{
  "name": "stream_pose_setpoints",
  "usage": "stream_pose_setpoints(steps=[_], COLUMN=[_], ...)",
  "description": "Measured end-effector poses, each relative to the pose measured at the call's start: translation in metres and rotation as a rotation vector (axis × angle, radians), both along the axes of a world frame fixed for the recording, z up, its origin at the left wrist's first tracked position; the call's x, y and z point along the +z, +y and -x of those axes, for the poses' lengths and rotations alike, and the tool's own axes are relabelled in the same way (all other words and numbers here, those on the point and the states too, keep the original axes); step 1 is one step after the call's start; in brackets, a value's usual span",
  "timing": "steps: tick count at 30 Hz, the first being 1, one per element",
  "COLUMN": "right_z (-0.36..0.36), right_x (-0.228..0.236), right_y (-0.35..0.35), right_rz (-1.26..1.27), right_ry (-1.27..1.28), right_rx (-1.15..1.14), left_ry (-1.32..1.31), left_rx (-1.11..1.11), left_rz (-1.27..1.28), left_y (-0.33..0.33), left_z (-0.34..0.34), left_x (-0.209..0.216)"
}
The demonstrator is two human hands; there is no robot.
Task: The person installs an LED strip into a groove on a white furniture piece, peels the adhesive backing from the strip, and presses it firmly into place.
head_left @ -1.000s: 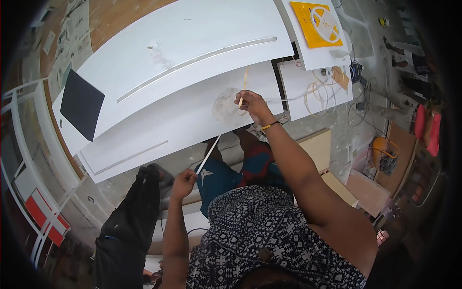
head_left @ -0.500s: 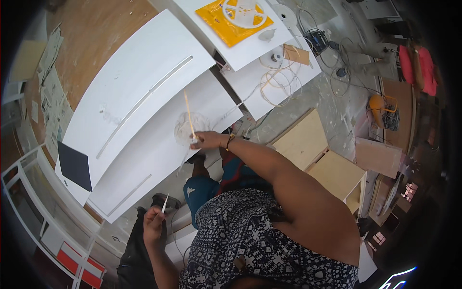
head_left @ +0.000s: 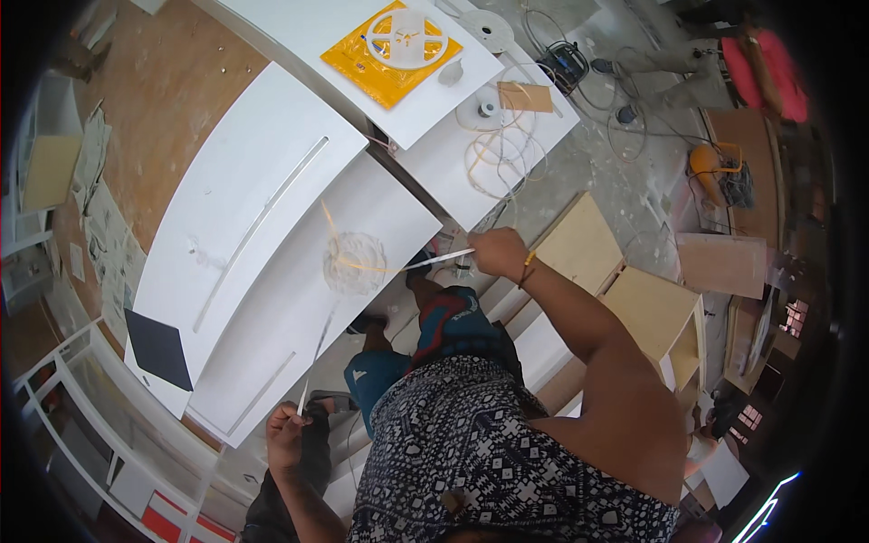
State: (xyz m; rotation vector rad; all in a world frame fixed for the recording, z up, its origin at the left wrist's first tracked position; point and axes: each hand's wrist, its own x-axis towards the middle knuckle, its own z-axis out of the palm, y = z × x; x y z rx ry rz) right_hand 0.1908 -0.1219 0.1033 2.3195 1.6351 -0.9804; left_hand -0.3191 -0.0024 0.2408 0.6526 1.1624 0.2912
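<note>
A thin, flexible white-and-yellow LED strip (head_left: 447, 257) is pinched in my right hand (head_left: 499, 252), which is closed just beyond the near edge of a white panel (head_left: 398, 204). From there it runs left to a loose whitish, see-through heap (head_left: 356, 264) on the panel; I cannot make out whether that is coiled strip or plastic. My left hand (head_left: 284, 436), low and left, is closed with the fingertips gripping a narrow white strip end. A faint length of strip stretches from it up toward the heap. Whether both ends belong to one piece cannot be seen.
A white reel (head_left: 407, 39) lies on a yellow bag (head_left: 391, 74) at the far side. Loose coiled strip (head_left: 502, 163) and a small spool (head_left: 489, 109) are to its right. A slotted curved white panel (head_left: 244, 181), a black square (head_left: 158, 349) and plywood boxes (head_left: 647, 312) surround me.
My right hand has moved right, away from the heap, drawing the strip out sideways. My left hand has shifted slightly downward, still gripping its strip end. The view has shifted a little.
</note>
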Motion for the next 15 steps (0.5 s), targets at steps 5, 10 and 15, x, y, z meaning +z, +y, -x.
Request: stream_pose_setpoints(steps=[5,10,15], right_z=[-0.003,0.072,0.137], right_x=[0.133,0.247,0.27], right_y=[0.002,0.017,0.039], right_rz=[0.019,0.139,0.004], right_ry=[-0.263,-0.246,-0.239], right_rx=[0.002,0.015,0.024], left_ry=[-0.059,-0.046,-0.163], left_rx=[-0.116,-0.218,-0.203], left_rz=[-0.028,-0.164,-0.223], left_y=[0.01,0.025,0.045], left_z=[-0.003,0.02,0.028], left_x=[-0.015,-0.036,-0.056])
